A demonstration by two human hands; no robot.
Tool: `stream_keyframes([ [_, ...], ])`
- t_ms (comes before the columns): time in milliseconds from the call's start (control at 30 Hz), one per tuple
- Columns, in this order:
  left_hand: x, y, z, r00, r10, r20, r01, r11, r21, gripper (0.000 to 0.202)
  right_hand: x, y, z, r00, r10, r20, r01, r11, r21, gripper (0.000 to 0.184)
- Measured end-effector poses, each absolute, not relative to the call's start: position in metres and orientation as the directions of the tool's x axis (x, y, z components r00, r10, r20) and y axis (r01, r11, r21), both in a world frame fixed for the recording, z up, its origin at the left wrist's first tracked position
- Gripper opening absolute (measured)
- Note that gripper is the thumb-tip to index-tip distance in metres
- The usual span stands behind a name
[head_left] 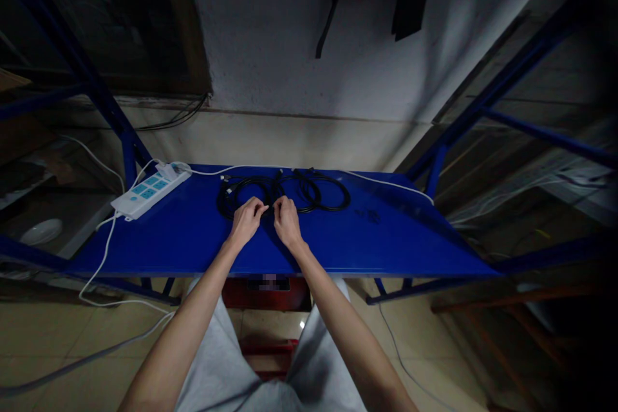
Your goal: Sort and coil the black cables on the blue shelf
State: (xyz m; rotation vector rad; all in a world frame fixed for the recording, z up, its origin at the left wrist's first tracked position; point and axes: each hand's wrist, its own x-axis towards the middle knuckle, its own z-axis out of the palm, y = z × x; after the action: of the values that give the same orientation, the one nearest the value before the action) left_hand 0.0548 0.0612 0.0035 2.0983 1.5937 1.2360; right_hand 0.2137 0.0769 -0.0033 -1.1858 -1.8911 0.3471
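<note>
My left hand (247, 220) is closed in a pinch at the near side of a coiled black cable (251, 179) with pale plugs at its end. Close beside it, my right hand (287, 220) is also pinched, fingertips pointing toward the left ones. What either hand holds is too small and dark to make out. More coiled black cables (333, 207) lie in overlapping loops just beyond and to the right of my right hand. All of them rest on the blue tabletop (338, 248).
A white power strip (149, 192) with blue sockets and something plugged in sits at the left. A white cord (381, 180) runs along the back edge. Small dark pieces (367, 214) lie at the right. Blue frame posts (437, 170) rise on both sides.
</note>
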Motion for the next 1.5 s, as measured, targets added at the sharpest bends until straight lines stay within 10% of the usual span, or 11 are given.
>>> stream_keyframes([
  [1500, 0.051, 0.064, 0.005, 0.011, 0.915, 0.404, 0.422, -0.370, 0.827, 0.025, 0.217, 0.082, -0.009, -0.270, 0.874, 0.404, 0.282, 0.473, -0.835, 0.014],
])
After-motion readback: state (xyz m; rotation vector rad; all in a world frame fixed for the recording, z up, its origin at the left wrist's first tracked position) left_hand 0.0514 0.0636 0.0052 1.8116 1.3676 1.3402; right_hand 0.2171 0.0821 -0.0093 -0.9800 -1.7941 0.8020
